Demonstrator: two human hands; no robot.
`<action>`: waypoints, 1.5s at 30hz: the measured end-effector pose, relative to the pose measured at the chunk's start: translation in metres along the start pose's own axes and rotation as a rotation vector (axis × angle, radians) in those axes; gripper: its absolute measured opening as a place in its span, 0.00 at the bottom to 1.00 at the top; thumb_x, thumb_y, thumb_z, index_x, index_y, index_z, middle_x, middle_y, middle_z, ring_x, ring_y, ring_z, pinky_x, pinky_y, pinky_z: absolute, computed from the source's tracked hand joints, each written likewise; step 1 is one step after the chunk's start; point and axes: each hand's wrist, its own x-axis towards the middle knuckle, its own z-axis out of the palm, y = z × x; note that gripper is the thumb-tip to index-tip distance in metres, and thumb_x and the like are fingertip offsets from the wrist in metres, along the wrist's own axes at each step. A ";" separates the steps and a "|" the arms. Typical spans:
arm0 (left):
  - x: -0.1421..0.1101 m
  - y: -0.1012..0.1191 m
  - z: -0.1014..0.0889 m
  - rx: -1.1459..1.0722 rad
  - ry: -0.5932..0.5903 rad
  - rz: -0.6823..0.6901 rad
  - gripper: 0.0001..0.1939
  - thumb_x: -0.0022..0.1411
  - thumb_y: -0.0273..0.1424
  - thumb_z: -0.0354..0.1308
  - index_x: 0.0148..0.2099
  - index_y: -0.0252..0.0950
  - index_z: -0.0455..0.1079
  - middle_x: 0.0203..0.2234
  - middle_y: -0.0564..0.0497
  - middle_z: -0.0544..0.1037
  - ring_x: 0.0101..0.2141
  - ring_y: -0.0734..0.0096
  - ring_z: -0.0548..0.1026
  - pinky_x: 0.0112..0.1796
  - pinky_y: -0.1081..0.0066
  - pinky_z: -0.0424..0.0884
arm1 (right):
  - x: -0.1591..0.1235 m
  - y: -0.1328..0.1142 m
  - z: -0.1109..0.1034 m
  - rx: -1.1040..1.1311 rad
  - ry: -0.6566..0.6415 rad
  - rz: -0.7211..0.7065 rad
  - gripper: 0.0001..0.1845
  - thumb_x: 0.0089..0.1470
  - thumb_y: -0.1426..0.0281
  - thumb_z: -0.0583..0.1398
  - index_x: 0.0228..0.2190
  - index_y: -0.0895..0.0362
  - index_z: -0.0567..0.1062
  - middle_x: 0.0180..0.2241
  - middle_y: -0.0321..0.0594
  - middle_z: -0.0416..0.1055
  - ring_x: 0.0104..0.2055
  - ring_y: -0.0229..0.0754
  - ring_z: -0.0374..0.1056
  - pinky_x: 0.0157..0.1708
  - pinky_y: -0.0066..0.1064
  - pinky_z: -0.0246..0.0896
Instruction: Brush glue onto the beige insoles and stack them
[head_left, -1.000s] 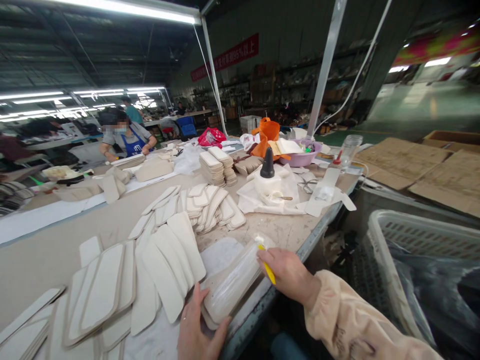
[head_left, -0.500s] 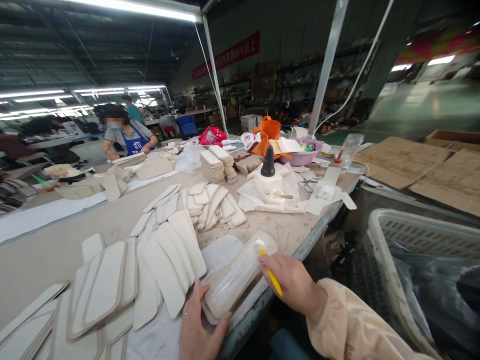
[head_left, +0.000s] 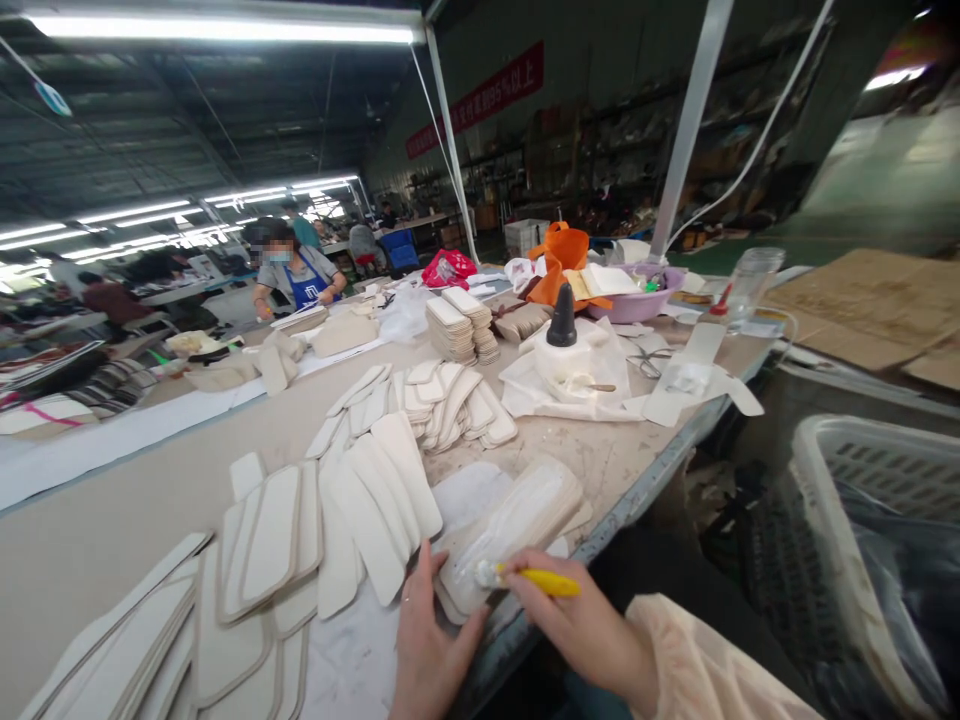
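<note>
"Head view: holding what, on the right?"

"Yellow-handled brush point(head_left: 550, 581), pinched between thumb and fingers of the right hand point(head_left: 589, 625), tip (all white) on top of the pale stack point(head_left: 525, 510)."

"And on the left?"

"Left hand point(head_left: 435, 640), thumb and fingers spread wide, against the stack's near end."

"Stack where?"

"At the table's point(head_left: 112, 500) near edge, beside fanned pale pieces point(head_left: 386, 495)."

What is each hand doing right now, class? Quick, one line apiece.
Left hand: open, fingers spread against the pale, rounded flat piece.
Right hand: closed, holding the yellow-handled brush.
</note>
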 end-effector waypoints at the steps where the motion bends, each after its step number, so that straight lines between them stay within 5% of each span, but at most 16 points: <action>1: -0.001 0.002 -0.001 0.004 -0.009 -0.010 0.47 0.55 0.39 0.61 0.69 0.36 0.38 0.53 0.39 0.70 0.53 0.54 0.69 0.53 0.51 0.66 | 0.003 0.006 -0.008 0.019 0.039 0.048 0.13 0.61 0.63 0.52 0.32 0.55 0.73 0.21 0.32 0.66 0.24 0.36 0.64 0.26 0.25 0.61; 7: -0.005 0.009 -0.004 0.034 0.009 0.026 0.48 0.50 0.34 0.64 0.67 0.32 0.45 0.56 0.35 0.66 0.57 0.50 0.65 0.56 0.51 0.63 | 0.010 0.048 -0.063 -0.018 0.564 0.126 0.15 0.54 0.54 0.58 0.36 0.52 0.73 0.25 0.37 0.67 0.27 0.43 0.65 0.27 0.33 0.64; 12: -0.014 0.003 -0.010 0.121 0.119 0.059 0.51 0.43 0.39 0.69 0.66 0.33 0.51 0.58 0.34 0.63 0.58 0.45 0.63 0.56 0.50 0.65 | 0.004 0.054 -0.076 0.126 0.586 0.094 0.13 0.53 0.54 0.59 0.36 0.48 0.73 0.25 0.42 0.66 0.25 0.45 0.62 0.23 0.38 0.62; 18: -0.010 -0.029 -0.040 0.294 0.336 -0.013 0.23 0.59 0.37 0.59 0.56 0.35 0.67 0.47 0.39 0.73 0.49 0.55 0.70 0.49 0.52 0.70 | 0.004 0.055 -0.074 0.207 0.592 0.098 0.15 0.54 0.54 0.58 0.37 0.51 0.72 0.24 0.36 0.65 0.24 0.40 0.59 0.21 0.32 0.60; 24: 0.004 -0.051 -0.056 0.313 0.232 0.002 0.17 0.58 0.38 0.60 0.48 0.37 0.74 0.42 0.43 0.77 0.45 0.57 0.74 0.47 0.54 0.72 | 0.005 0.061 -0.076 0.226 0.572 0.067 0.14 0.56 0.56 0.58 0.37 0.53 0.72 0.24 0.35 0.65 0.24 0.40 0.59 0.22 0.32 0.60; 35: 0.012 -0.056 -0.066 0.157 0.183 0.016 0.13 0.60 0.40 0.56 0.40 0.40 0.78 0.37 0.47 0.82 0.38 0.65 0.79 0.42 0.65 0.78 | 0.004 0.057 -0.074 0.266 0.560 0.053 0.15 0.55 0.57 0.58 0.38 0.54 0.73 0.24 0.35 0.65 0.23 0.38 0.60 0.21 0.30 0.60; 45: 0.016 -0.066 -0.071 -0.006 0.108 -0.113 0.14 0.56 0.41 0.58 0.39 0.41 0.79 0.39 0.50 0.82 0.41 0.64 0.78 0.48 0.62 0.73 | 0.003 0.046 -0.069 0.266 0.542 0.000 0.13 0.58 0.60 0.56 0.38 0.56 0.71 0.23 0.34 0.65 0.23 0.37 0.59 0.23 0.31 0.59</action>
